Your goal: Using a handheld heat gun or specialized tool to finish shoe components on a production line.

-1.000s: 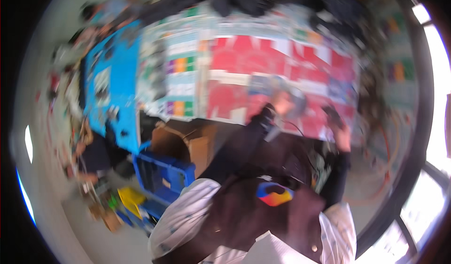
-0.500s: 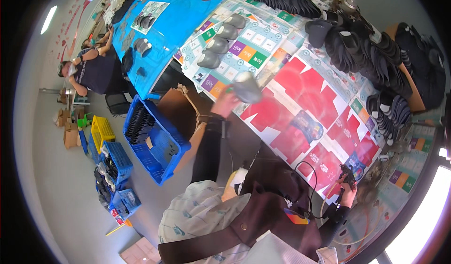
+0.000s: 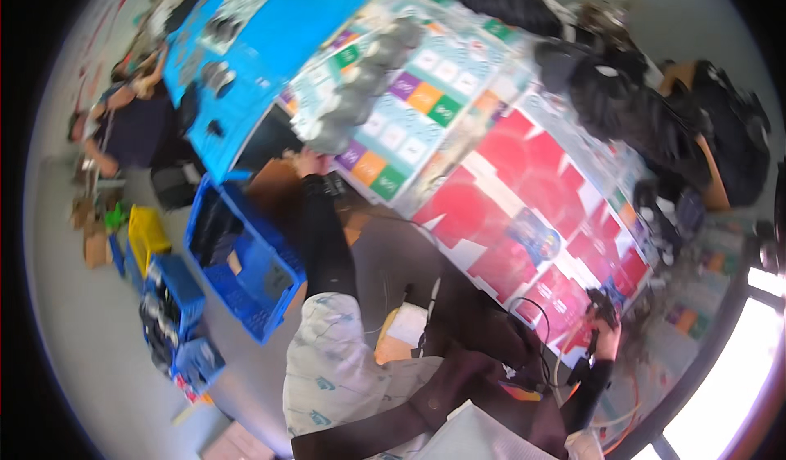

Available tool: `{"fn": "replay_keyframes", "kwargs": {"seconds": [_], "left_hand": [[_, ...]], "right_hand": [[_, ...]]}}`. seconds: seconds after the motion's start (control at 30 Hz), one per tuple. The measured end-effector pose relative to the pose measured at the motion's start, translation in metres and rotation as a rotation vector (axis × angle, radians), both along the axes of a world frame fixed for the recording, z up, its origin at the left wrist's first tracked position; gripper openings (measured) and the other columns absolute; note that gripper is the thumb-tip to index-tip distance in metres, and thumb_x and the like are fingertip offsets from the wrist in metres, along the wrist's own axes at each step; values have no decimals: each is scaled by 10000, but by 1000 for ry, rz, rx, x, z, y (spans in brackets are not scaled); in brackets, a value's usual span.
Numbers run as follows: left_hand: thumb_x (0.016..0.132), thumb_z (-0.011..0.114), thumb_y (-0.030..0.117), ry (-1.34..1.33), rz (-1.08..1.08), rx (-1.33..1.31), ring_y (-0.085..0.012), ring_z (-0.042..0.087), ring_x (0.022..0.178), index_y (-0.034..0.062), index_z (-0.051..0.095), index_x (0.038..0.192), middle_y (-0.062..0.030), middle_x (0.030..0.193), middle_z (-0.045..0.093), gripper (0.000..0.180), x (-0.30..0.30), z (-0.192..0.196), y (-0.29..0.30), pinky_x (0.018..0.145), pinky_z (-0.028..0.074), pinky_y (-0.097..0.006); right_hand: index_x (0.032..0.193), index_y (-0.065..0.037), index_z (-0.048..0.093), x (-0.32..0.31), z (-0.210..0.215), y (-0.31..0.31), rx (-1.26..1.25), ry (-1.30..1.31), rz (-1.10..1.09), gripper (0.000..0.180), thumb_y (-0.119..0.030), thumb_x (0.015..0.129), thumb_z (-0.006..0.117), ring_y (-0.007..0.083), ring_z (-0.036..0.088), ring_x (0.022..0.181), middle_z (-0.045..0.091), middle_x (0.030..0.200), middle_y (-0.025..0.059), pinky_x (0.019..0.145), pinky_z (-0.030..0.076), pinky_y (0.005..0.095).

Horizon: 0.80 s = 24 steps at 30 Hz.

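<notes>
My left hand (image 3: 313, 163) is at the near edge of the table, its fingers closed at a grey, rounded cup-shaped piece (image 3: 330, 139). This piece sits at the near end of a row of similar grey pieces (image 3: 383, 54) on the printed sheets. Motion blur softens the fingers and the row. On the right, my right hand (image 3: 606, 341) grips a small black hand tool (image 3: 603, 306) beside the red printed sheet (image 3: 467, 214). A pale hose runs below that hand; the tool's exact kind cannot be made out.
Stacks of dark curved pieces (image 3: 610, 91) line the table's far right. A blue-covered table (image 3: 286, 26) stands ahead left, with another person (image 3: 139, 128) beside it. A blue crate (image 3: 266, 304) and a cardboard box (image 3: 274, 190) are near my left arm; more crates (image 3: 176, 288) stand farther left.
My left hand has carried the grey cup-shaped piece leftward to the near end of the row. The whole view has shifted slightly. My right hand still holds the black tool in about the same place.
</notes>
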<state>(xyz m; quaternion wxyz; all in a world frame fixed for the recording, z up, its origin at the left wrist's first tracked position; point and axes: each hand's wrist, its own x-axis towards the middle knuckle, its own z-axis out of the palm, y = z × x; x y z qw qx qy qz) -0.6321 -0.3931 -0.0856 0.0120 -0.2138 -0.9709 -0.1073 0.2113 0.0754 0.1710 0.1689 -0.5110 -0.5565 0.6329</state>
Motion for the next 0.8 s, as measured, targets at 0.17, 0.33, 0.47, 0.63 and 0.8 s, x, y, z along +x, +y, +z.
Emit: {"fn": "replay_keyframes", "kwargs": {"seconds": [0.17, 0.33, 0.47, 0.63, 0.8], "left_hand": [[915, 648, 487, -309, -308, 319, -268, 719, 934, 86, 675, 1235, -143, 1071, 728, 514, -9, -27, 37, 737, 597, -419], [896, 693, 256, -379, 619, 352, -324, 682, 1116, 15, 543, 1332, -191, 1260, 665, 520, 25, 33, 58, 891, 558, -460], [904, 725, 175, 365, 294, 1131, -291, 671, 933, -16, 584, 1163, -156, 1054, 674, 351, 88, 49, 162, 825, 542, -423], [910, 766, 172, -402, -205, 1009, -191, 623, 964, 43, 588, 1165, -102, 1055, 641, 337, 219, 112, 443, 852, 516, -339], [771, 874, 231, -175, -631, 579, -379, 600, 1168, 21, 467, 1413, -233, 1285, 611, 788, 234, 158, 623, 971, 508, -446]], "right_hand": [[1059, -5, 737, -13, 10, 7, -29, -173, -66, 243, 7, 818, 713, 104, 649, 861, 742, 984, 16, 777, 497, 271], [1012, 3, 729, 3, -5, 6, 110, -130, -46, 216, -68, 819, 663, 102, 671, 769, 747, 904, 33, 608, 521, 263], [1072, 0, 700, -11, 24, -4, -49, -119, -148, 255, -64, 830, 656, 144, 709, 796, 749, 909, 63, 533, 572, 308], [1110, 3, 693, 27, 14, -13, -76, -136, -217, 285, -52, 832, 668, 144, 706, 795, 751, 914, 71, 546, 562, 295], [1197, -1, 648, 39, 30, -32, -58, -111, -301, 357, -28, 841, 646, 141, 711, 875, 744, 992, 74, 538, 559, 257]]}}
